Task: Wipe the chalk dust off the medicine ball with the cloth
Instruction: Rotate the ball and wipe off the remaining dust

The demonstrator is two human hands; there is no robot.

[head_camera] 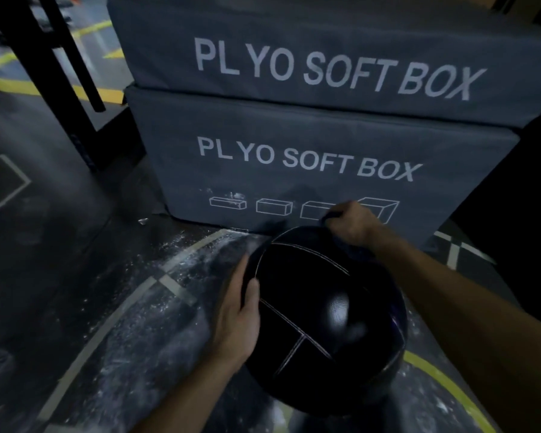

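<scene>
Two hands were on the medicine ball (325,310), a black, glossy ball with thin pale seam lines, which sat low in the middle of the view above a dark floor (85,276) speckled with white chalk dust. The left hand (239,320) lay against the ball's left side, fingers fairly straight and spread along the curve, the thumb resting near a seam, so it steadied the ball rather than gripped it. The right hand (352,223) was at the far upper edge of the ball, its fingers curled tight around a dark cloth (331,216), only a small bunched part of which showed beyond the knuckles; how much of the cloth touched the ball could not be told in the dim light. A bright patch of reflected light lay on the ball's near right surface, and no clear dust could be made out on it. Just behind the ball stood two grey padded boxes, the lower box (310,170) on the floor and the upper box (325,67) stacked on it, each printed with "PL YO SOFT BOX" in white. Pale and yellow lines crossed the floor, and a black metal frame (60,73) stood at the upper left.
</scene>
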